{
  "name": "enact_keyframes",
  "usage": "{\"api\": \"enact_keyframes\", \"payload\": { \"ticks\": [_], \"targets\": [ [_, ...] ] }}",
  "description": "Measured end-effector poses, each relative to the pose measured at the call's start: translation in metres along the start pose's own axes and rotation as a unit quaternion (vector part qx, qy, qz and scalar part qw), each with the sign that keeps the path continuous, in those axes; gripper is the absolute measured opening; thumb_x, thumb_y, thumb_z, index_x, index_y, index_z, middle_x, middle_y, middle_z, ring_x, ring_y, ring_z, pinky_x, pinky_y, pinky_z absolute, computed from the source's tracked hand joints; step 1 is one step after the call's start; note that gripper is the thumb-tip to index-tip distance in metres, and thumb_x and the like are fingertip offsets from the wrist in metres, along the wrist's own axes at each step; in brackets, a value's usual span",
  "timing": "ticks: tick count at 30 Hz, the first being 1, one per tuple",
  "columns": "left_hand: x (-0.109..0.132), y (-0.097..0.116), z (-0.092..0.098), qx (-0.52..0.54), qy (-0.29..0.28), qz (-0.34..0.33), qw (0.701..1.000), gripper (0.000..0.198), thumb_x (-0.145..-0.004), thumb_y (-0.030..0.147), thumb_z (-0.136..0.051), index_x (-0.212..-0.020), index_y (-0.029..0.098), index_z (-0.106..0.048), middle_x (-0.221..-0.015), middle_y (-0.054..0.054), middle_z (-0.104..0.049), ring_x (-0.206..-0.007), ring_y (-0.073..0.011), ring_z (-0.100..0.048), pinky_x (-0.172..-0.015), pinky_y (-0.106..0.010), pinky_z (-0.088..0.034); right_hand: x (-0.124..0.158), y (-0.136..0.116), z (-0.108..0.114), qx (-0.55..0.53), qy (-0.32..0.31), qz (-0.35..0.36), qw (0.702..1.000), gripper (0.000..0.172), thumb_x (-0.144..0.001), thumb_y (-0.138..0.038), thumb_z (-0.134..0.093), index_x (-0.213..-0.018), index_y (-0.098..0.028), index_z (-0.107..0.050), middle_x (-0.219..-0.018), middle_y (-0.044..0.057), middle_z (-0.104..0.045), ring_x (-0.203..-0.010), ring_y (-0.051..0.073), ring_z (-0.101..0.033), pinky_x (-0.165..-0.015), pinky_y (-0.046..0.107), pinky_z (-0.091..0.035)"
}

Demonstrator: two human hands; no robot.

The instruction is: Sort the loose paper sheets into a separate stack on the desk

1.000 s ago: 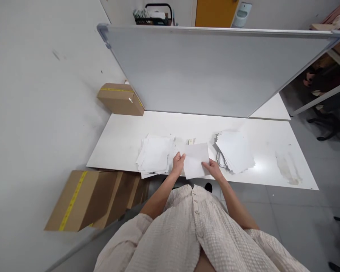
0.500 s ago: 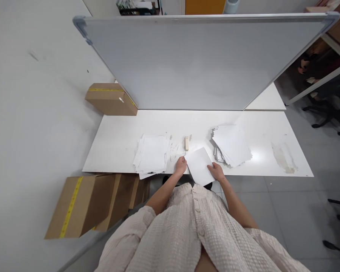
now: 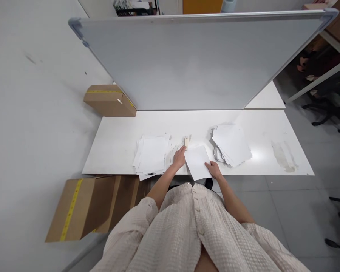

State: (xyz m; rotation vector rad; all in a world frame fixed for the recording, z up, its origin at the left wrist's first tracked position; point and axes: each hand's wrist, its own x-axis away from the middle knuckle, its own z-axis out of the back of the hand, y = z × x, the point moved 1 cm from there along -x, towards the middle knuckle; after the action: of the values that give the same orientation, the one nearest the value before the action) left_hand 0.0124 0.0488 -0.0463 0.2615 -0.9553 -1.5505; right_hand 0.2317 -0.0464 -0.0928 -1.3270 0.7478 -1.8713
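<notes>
Single head-worn view, facing forward and down — over the shirt [image 3: 170, 234], table [image 3: 119, 147] near, whiteboard [image 3: 198, 64] beyond

An office; whiteboard [image 3: 198, 62] (metal-framed), white table [image 3: 116, 143]; seemingly a wheeled chair [image 3: 330, 111] at the dim right edge.

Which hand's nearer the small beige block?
Left. The left hand is at the near end of the small beige block, fingertips touching or almost; the right hand is farther off, rightward and closer to the body, holding the paper.

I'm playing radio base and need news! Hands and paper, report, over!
Right hand gripping white paper. Left hand at small beige object, grip unclear. Left paper stack, right paper stack flank the hands, not blocking.
</notes>
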Motion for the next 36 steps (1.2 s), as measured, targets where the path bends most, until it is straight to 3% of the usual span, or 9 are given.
{"api": "enact_keyframes", "payload": {
  "ticks": [6,10,14,17,20,23,26,32,36],
  "targets": [
    [-0.007,-0.003,0.002,0.07,0.023,0.034,0.997,0.054,-0.074,0.007,-0.051,-0.124,0.026,-0.055,-0.133,-0.004,-0.053,-0.124,-0.0261,-0.045,-0.105,-0.041,-0.033,0.005,-0.006,0.001,0.031,-0.027,0.006,0.999,0.034,-0.07,-0.048,-0.049,-0.078,-0.016,-0.058,-0.074,0.007,-0.068,-0.067,0.02,-0.061,-0.055,0.028,-0.045],
    [-0.007,-0.003,0.004,0.088,0.031,0.036,0.995,0.048,-0.074,0.008,-0.053,-0.119,0.025,-0.059,-0.117,-0.006,-0.063,-0.115,-0.026,-0.052,-0.098,-0.038,-0.039,0.007,-0.013,0.006,0.099,-0.002,0.024,0.995,0.026,-0.071,-0.043,-0.049,-0.071,-0.018,-0.055,-0.065,0.004,-0.062,-0.063,0.019,-0.056,-0.054,0.027,-0.04],
    [0.003,-0.002,0.008,0.091,0.05,0.023,0.994,0.046,-0.078,0.012,-0.051,-0.122,0.022,-0.056,-0.115,-0.008,-0.062,-0.112,-0.0244,-0.053,-0.099,-0.038,-0.037,0.021,-0.031,0.017,0.168,0.015,0.075,0.983,0.023,-0.076,-0.042,-0.047,-0.071,-0.02,-0.053,-0.063,0.002,-0.057,-0.063,0.019,-0.052,-0.058,0.027,-0.035],
    [0.014,0.002,0.018,0.08,0.053,-0.013,0.995,0.06,-0.074,0.021,-0.061,-0.132,0.025,-0.045,-0.129,-0.008,-0.053,-0.122,-0.027,-0.044,-0.104,-0.041,-0.031,0.041,-0.058,0.027,0.217,0.009,0.132,0.967,0.026,-0.083,-0.043,-0.044,-0.082,-0.021,-0.056,-0.07,0.004,-0.059,-0.069,0.019,-0.051,-0.062,0.027,-0.032],
    [0.022,0.005,0.028,0.064,0.028,-0.089,0.994,0.073,-0.071,0.032,-0.069,-0.137,0.028,-0.037,-0.141,-0.007,-0.041,-0.131,-0.0282,-0.032,-0.107,-0.041,-0.026,0.058,-0.092,0.03,0.379,0.008,0.238,0.894,0.026,-0.091,-0.035,-0.038,-0.088,-0.02,-0.059,-0.078,0.007,-0.061,-0.074,0.02,-0.052,-0.065,0.028,-0.028],
    [0.024,0.005,0.033,0.074,0.001,-0.139,0.987,0.053,-0.076,0.028,-0.064,-0.127,0.03,-0.05,-0.133,-0.003,-0.05,-0.13,-0.0231,-0.034,-0.108,-0.037,-0.027,0.062,-0.118,0.023,0.53,0.009,0.317,0.786,0.024,-0.091,-0.021,-0.037,-0.093,-0.018,-0.061,-0.086,0.01,-0.064,-0.082,0.021,-0.052,-0.071,0.03,-0.027],
    [0.023,0.0,0.033,0.09,-0.019,-0.135,0.986,0.042,-0.076,0.019,-0.061,-0.116,0.031,-0.06,-0.125,0.0,-0.058,-0.128,-0.0209,-0.038,-0.107,-0.036,-0.029,0.055,-0.128,0.01,0.586,-0.012,0.32,0.745,0.023,-0.09,-0.015,-0.04,-0.099,-0.018,-0.06,-0.094,0.012,-0.064,-0.089,0.023,-0.052,-0.074,0.032,-0.028],
    [0.021,-0.006,0.03,0.134,-0.06,-0.115,0.982,0.033,-0.073,0.017,-0.06,-0.104,0.027,-0.067,-0.116,-0.003,-0.064,-0.121,-0.0214,-0.049,-0.105,-0.036,-0.034,0.046,-0.123,-0.004,0.6,-0.042,0.293,0.743,0.021,-0.089,-0.015,-0.041,-0.098,-0.017,-0.06,-0.093,0.012,-0.065,-0.087,0.024,-0.056,-0.072,0.033,-0.031],
    [0.02,-0.006,0.027,0.196,-0.064,-0.105,0.973,0.024,-0.071,0.018,-0.059,-0.089,0.026,-0.072,-0.104,-0.002,-0.069,-0.105,-0.0211,-0.06,-0.098,-0.033,-0.042,0.045,-0.124,-0.006,0.59,-0.045,0.263,0.762,0.021,-0.091,-0.019,-0.039,-0.097,-0.017,-0.06,-0.089,0.013,-0.066,-0.085,0.023,-0.059,-0.072,0.032,-0.034]
  ]
}}
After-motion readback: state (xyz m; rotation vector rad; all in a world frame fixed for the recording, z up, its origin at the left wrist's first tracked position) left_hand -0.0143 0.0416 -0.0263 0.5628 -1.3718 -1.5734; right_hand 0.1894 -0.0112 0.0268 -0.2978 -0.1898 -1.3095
